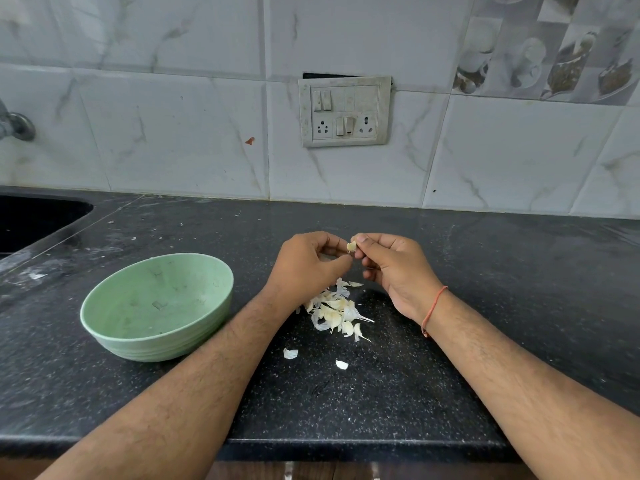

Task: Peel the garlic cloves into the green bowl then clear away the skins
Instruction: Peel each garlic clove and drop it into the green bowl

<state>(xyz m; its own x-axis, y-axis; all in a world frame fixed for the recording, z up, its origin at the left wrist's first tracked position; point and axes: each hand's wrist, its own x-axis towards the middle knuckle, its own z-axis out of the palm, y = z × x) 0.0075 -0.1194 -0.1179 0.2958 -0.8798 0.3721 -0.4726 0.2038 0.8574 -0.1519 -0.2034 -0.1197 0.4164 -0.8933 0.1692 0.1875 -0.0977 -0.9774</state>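
Presently, on the black bench:

1. Garlic clove: held above the bench at 12 o'clock from the pile, pinched between both hands.
2. Left hand: fingers curled, pinching the clove.
3. Right hand: fingers curled, pinching the clove; orange thread on wrist.
4. Green bowl: at 9 o'clock from the pile, nothing visible inside.
5. Pile of cloves and skins: beneath the hands; two loose skin pieces at 6 o'clock.

I can read no text, label, brand or number on anything in front of me here.
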